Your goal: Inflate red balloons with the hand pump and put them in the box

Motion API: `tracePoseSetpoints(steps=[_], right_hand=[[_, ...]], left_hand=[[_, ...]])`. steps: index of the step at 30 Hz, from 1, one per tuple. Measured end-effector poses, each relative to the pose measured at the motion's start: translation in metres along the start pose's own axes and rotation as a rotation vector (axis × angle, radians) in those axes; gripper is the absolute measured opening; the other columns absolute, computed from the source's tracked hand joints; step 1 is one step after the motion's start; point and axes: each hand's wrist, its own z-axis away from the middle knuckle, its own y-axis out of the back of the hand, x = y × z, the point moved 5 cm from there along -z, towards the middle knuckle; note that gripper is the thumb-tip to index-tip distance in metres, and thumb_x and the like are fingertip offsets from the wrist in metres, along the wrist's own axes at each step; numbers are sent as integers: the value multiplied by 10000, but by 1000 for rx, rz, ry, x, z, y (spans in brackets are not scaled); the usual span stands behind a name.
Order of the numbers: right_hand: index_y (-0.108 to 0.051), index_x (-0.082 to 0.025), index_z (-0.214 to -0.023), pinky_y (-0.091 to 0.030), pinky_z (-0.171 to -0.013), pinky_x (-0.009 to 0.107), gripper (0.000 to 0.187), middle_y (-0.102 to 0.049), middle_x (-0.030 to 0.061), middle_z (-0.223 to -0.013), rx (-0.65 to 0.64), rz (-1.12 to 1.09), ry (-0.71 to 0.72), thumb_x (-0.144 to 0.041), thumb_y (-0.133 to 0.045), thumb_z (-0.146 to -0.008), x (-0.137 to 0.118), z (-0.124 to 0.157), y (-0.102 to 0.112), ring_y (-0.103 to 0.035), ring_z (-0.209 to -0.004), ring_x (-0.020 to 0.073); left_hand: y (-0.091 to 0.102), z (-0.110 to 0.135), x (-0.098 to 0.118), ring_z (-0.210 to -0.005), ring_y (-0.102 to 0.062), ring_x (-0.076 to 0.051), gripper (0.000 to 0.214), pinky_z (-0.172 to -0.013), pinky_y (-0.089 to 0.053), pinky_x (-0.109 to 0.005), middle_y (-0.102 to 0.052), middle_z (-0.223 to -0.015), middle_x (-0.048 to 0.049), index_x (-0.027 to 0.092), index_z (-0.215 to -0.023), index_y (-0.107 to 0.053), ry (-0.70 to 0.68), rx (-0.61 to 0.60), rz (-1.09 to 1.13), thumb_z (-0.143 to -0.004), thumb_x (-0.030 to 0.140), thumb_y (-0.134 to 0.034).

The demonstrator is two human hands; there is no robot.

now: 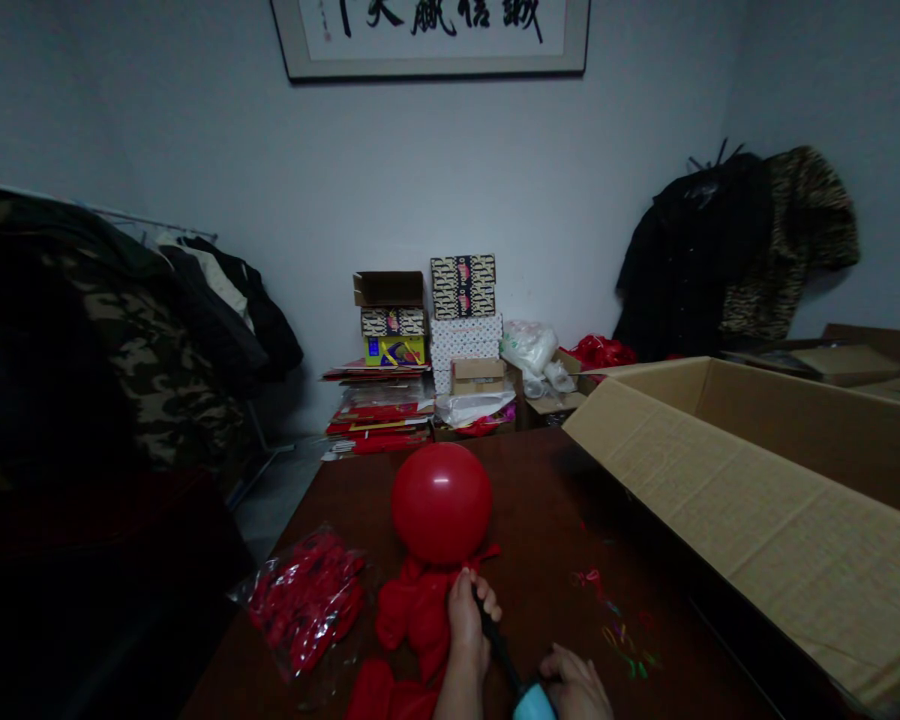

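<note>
An inflated red balloon (441, 505) stands just beyond my left hand (469, 615). That hand is closed around the balloon's neck and the black tube (501, 650) of a pump. The tube runs down to the pump's light-blue body (534, 704), cut off by the bottom edge. Beside the blue part is my right hand (576, 685), its fingers loosely bent and a little apart; its lower part is out of view. Limp red balloons (420, 615) lie left of my left wrist, with a clear plastic bag of red balloons (311, 600) farther left.
A large open cardboard box (720, 500) fills the right side. Small coloured bands (622, 640) lie scattered on the dark table (540, 490). Behind it are stacked boxes (465, 345) and red paper goods (379, 415). Clothes hang on both sides.
</note>
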Motion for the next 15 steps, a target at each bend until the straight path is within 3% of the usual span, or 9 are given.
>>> tracePoseSetpoints(steps=[3, 6, 10, 12, 15], right_hand=[[-691, -185, -887, -197, -1102, 510, 348, -609, 111, -1189, 7, -7, 79, -372, -561, -624, -26, -4, 11, -381, -1295, 333], [-676, -160, -965, -161, -1106, 521, 418, -587, 144, -1212, 62, 11, 94, -418, -548, -661, -43, -2, 21, -384, -1287, 333], [-672, -168, -1020, -97, -1121, 560, 488, -577, 138, -1252, 73, 67, 84, -491, -574, -667, -44, 2, 21, -350, -1313, 345], [-664, -153, -1049, -134, -1119, 570, 460, -589, 145, -1243, 54, 90, 67, -440, -568, -702, -37, 4, 14, -372, -1305, 345], [-678, -188, -1007, -229, -1111, 535, 345, -628, 117, -1209, 87, 90, 36, -225, -390, -821, -20, 12, 7, -446, -1267, 281]], left_hand=[[-1, 0, 0, -331, -330, -55, 484, -340, -199, -197, -379, -458, 107, 230, -691, -355, 4, 1, -18, -588, 536, -715], [-1, 0, 0, -317, -322, -60, 497, -328, -194, -199, -371, -441, 109, 234, -680, -350, 11, 8, -35, -573, 557, -712], [-2, 1, 0, -315, -320, -61, 495, -327, -191, -195, -371, -437, 106, 232, -672, -348, 9, 12, -33, -577, 558, -709], [-2, 3, 1, -319, -317, -57, 488, -332, -188, -193, -374, -443, 105, 230, -674, -351, -2, 12, -26, -589, 554, -706], [-3, 4, 2, -325, -311, -51, 483, -339, -186, -193, -373, -454, 103, 227, -676, -356, -13, 12, -12, -603, 554, -703]])
